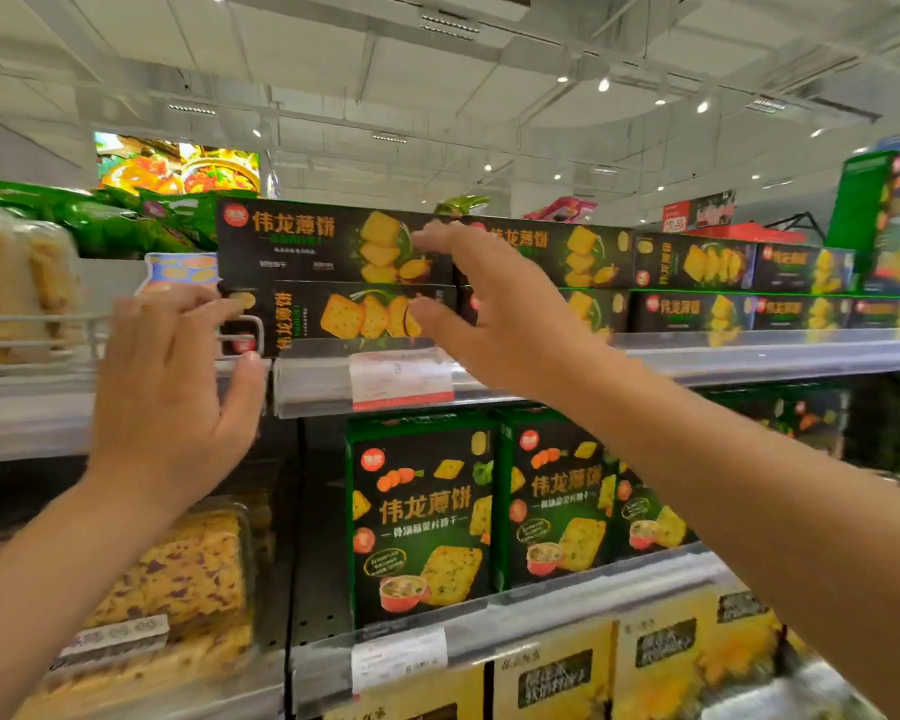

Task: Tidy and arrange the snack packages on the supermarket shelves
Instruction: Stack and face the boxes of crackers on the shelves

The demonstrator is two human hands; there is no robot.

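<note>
Two black biscuit boxes lie stacked flat on the upper shelf: the top box [313,241] and the lower box [333,314]. My left hand [172,387] hovers with spread fingers at the stack's left end, fingertips near the lower box's corner. My right hand [494,304] reaches in with fingers extended in front of the stack's right end, where it meets the neighbouring stack [583,252]. Neither hand grips anything. More black boxes [697,283] run along the shelf to the right.
The upper shelf's rail [749,356] carries a price tag [401,379]. Below stand upright green-edged boxes [422,517]. Clear trays of cakes [178,579] fill the left bay, bagged snacks [6,283] sit behind a wire guard, and a tall green box [884,220] stands at far right.
</note>
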